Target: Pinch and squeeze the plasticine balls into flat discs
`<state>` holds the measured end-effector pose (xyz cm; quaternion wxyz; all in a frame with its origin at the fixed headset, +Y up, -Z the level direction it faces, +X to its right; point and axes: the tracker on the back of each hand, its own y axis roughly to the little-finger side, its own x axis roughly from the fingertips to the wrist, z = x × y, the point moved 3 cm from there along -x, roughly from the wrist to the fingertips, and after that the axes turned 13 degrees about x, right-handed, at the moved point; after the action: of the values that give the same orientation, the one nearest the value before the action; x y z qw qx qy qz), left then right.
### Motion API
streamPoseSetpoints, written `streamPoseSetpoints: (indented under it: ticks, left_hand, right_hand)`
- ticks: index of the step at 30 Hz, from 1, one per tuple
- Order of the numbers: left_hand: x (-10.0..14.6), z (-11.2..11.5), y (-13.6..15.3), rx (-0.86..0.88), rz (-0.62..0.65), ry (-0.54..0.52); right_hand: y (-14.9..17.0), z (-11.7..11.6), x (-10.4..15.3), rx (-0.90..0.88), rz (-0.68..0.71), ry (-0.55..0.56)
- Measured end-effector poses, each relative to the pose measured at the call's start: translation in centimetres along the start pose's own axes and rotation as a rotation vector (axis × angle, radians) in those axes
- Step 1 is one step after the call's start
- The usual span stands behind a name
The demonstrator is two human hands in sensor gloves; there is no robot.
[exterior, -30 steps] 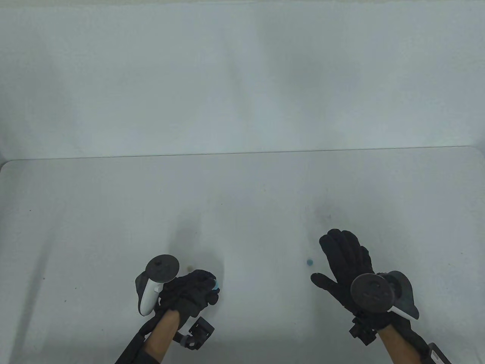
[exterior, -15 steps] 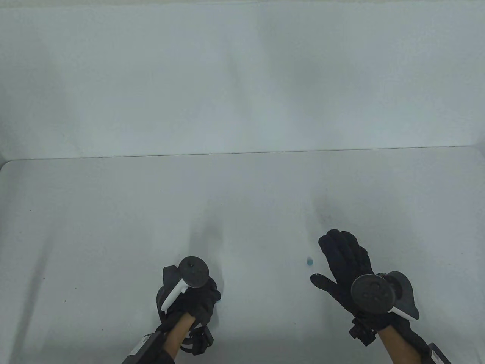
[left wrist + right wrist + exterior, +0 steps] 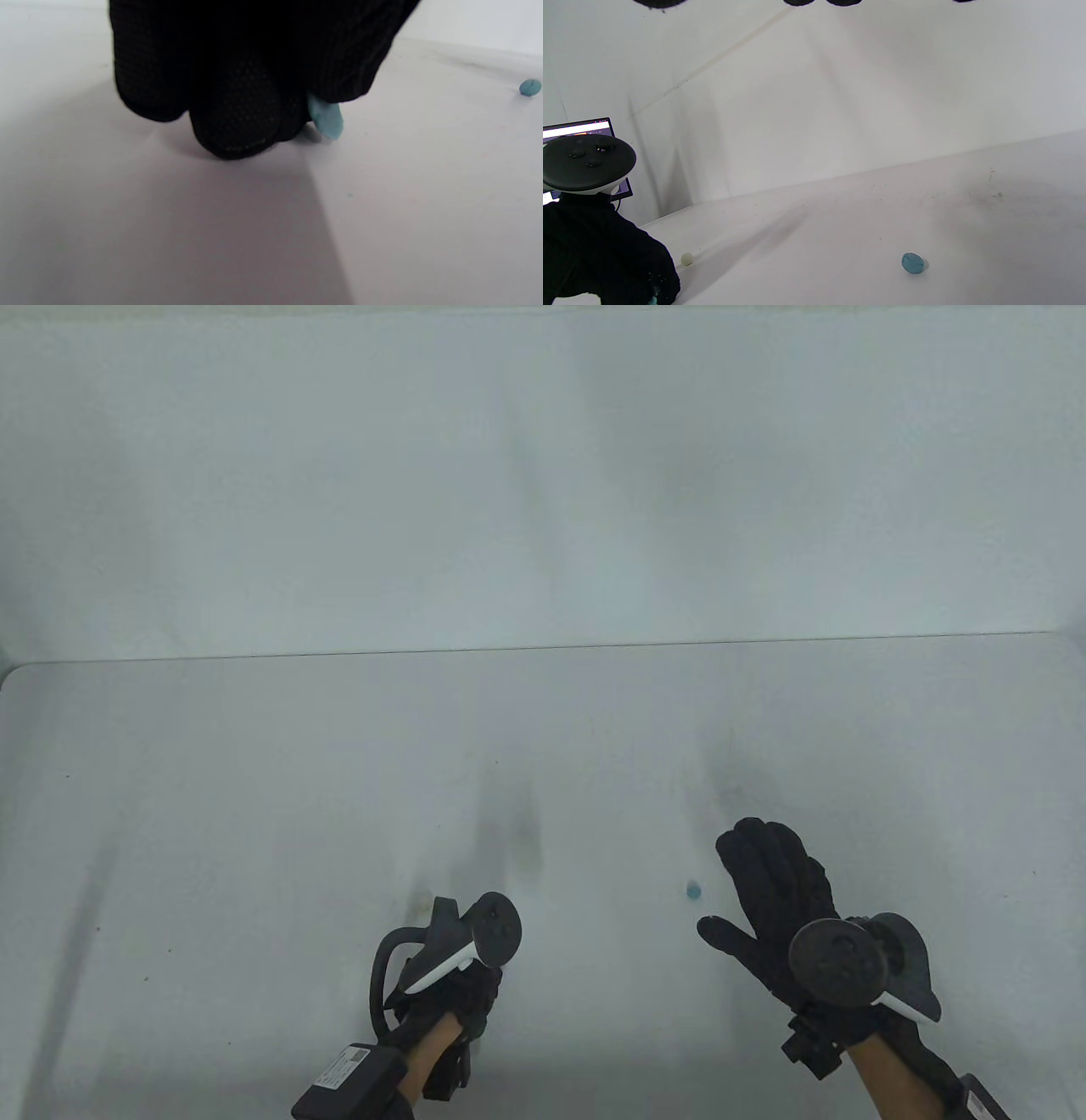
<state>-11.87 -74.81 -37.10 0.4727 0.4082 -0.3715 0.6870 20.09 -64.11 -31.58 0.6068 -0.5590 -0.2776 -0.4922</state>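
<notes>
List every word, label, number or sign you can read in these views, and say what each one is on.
None can be read.
White label on the black box at the left forearm, table view: print too small to read.
Label on the box at the right forearm: cut off and blurred.
Monitor screen in the right wrist view: interface rows, too small to read.
The table, both hands' trackers and the plasticine carry no text.

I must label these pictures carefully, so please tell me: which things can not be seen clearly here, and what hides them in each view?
- Flattened light-blue plasticine piece: left wrist view shows only an edge, the rest is behind the black-gloved left hand; in table view the white-and-black tracker hides it.
- Small cream ball: only in right wrist view, too small to judge its shape.
- Right hand: right wrist view cuts its fingers at the top edge.
- Small blue plasticine ball: tiny in table view.
</notes>
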Motion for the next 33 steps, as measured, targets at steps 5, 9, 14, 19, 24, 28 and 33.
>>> streamPoseSetpoints:
  ticks: [5, 9, 14, 19, 24, 28, 33]
  left_hand:
    - [-0.1, 0.2, -0.2, -0.110, 0.004, -0.033]
    - [-0.1, 0.6, -0.3, -0.209, 0.015, -0.059]
    - [-0.1, 0.4, 0.0, -0.174, 0.012, -0.053]
    - [0.4, -1.5, 1.4, 0.039, -0.001, -0.060]
    - [1.3, -5.5, 2.0, 0.097, 0.023, -0.192]
    - [0.9, -8.1, 3.3, 0.146, 0.031, -0.220]
    - [-0.5, -9.4, 5.3, 0.076, -0.029, -0.287]
  right_hand:
    - [0.0, 0.0, 0.0, -0.002, 0.000, 0.003]
    - [0.0, 0.0, 0.0, 0.001, 0.000, -0.001]
    - [0.0, 0.0, 0.0, 0.002, -0.002, -0.005]
    - [0.0, 0.0, 0.0, 0.000, -0.003, -0.009]
    - [-0.1, 0.0, 0.0, 0.005, 0.004, -0.007]
    - [-0.2, 0.0, -0.1, 0.008, 0.007, -0.006]
    - [-0.2, 0.0, -0.1, 0.009, 0.006, -0.008]
